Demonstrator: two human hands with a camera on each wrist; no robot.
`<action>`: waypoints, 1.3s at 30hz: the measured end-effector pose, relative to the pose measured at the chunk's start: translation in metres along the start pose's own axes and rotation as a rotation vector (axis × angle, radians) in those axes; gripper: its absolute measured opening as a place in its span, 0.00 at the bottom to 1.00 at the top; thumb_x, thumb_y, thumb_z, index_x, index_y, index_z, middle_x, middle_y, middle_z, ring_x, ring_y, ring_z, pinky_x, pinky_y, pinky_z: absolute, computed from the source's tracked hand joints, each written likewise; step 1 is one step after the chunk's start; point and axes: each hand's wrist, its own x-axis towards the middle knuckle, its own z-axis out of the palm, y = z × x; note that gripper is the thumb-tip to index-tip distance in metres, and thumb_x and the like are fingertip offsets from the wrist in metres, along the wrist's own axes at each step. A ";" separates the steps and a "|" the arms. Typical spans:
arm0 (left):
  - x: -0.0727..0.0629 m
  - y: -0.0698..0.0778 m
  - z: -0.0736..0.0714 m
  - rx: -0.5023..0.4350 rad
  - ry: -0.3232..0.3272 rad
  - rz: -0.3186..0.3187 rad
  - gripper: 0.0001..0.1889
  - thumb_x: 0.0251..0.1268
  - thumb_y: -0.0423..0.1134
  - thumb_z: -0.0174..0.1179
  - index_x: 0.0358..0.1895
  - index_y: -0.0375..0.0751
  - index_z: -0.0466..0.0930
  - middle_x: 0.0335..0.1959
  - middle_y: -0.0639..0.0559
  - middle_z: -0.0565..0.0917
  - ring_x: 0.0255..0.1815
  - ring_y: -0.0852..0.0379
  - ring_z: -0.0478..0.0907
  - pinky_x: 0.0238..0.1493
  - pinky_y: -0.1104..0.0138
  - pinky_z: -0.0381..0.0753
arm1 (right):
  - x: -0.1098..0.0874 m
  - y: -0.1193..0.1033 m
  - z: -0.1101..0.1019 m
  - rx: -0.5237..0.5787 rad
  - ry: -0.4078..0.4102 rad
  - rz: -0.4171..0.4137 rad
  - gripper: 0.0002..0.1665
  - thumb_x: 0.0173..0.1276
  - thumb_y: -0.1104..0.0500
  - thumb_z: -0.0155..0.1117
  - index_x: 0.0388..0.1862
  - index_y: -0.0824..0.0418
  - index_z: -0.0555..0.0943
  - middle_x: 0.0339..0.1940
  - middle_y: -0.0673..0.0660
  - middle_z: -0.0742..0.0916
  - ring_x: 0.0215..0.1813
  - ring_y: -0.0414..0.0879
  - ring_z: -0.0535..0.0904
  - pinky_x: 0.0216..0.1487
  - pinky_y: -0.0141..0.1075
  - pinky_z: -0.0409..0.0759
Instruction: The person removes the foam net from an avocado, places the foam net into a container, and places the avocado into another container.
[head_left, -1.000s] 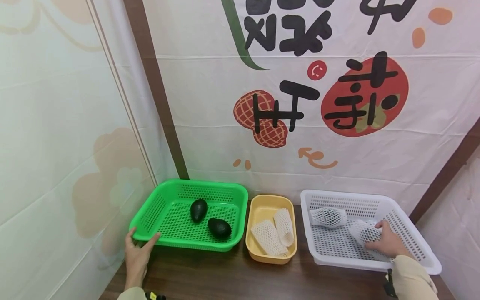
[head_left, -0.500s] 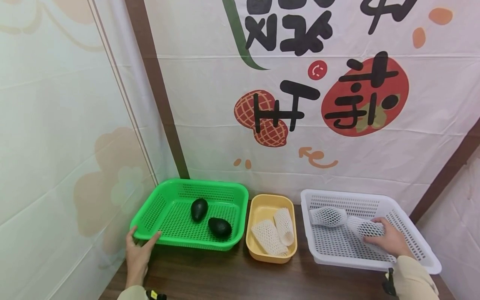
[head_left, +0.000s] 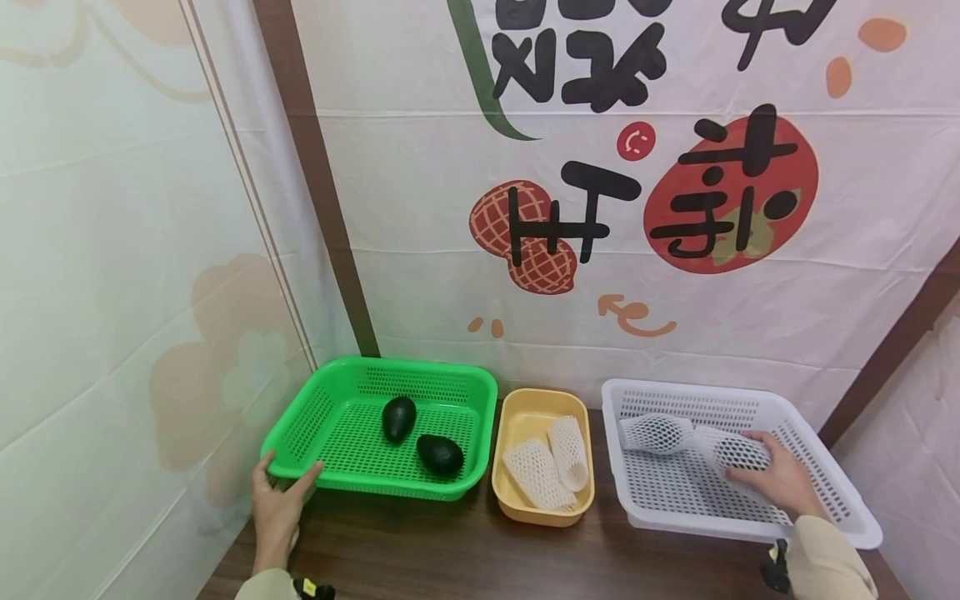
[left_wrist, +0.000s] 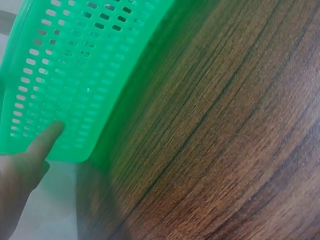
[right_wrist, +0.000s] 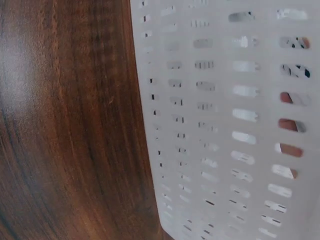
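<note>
My right hand (head_left: 784, 482) grips a dark avocado in a white foam net sleeve (head_left: 731, 451), inside the white basket (head_left: 750, 530). Another avocado in a foam net (head_left: 656, 434) lies just left of it. In the right wrist view the basket's slotted wall (right_wrist: 220, 125) hides most of that hand. My left hand (head_left: 277, 512) touches the near left corner of the green basket (head_left: 382, 486), thumb and index finger spread. The left wrist view shows a straight finger (left_wrist: 47, 137) against the green wall. Two bare avocados (head_left: 398, 419) lie in the green basket.
Between the baskets stands a small yellow tray (head_left: 517, 417) holding two foam net sleeves (head_left: 540, 475). All three containers sit on a dark wooden table (head_left: 450, 554). A printed cloth (head_left: 420, 292) hangs behind, and another cloth closes off the left side.
My right hand has shifted the netted avocado slightly up and left toward the other one, its dark side now showing more through the net. The left hand stays at the green basket's corner.
</note>
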 end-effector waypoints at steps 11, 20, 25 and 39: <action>-0.001 0.004 0.004 -0.019 -0.001 0.004 0.56 0.57 0.39 0.72 0.79 0.55 0.37 0.76 0.35 0.35 0.73 0.34 0.49 0.46 0.74 0.81 | -0.009 -0.009 -0.005 0.059 0.046 0.042 0.57 0.53 0.46 0.76 0.70 0.72 0.58 0.60 0.80 0.68 0.56 0.75 0.68 0.50 0.67 0.72; 0.000 0.001 0.002 -0.016 -0.003 0.031 0.57 0.54 0.42 0.74 0.78 0.53 0.38 0.76 0.33 0.38 0.72 0.32 0.51 0.46 0.73 0.81 | -0.015 -0.011 -0.005 0.074 0.095 0.018 0.56 0.53 0.45 0.77 0.70 0.71 0.59 0.57 0.79 0.71 0.52 0.71 0.72 0.44 0.61 0.77; 0.001 -0.002 0.000 -0.018 -0.005 0.050 0.57 0.53 0.42 0.74 0.78 0.53 0.39 0.75 0.31 0.38 0.72 0.32 0.50 0.45 0.73 0.81 | -0.017 -0.013 -0.005 0.086 0.093 0.027 0.57 0.52 0.45 0.78 0.70 0.70 0.59 0.59 0.78 0.70 0.54 0.72 0.70 0.46 0.63 0.75; -0.006 0.006 0.001 0.053 0.030 0.028 0.58 0.53 0.43 0.74 0.78 0.48 0.36 0.75 0.32 0.43 0.71 0.33 0.52 0.37 0.83 0.77 | -0.023 -0.020 -0.005 0.089 0.101 -0.014 0.56 0.51 0.45 0.79 0.70 0.68 0.61 0.58 0.77 0.71 0.52 0.69 0.72 0.43 0.58 0.76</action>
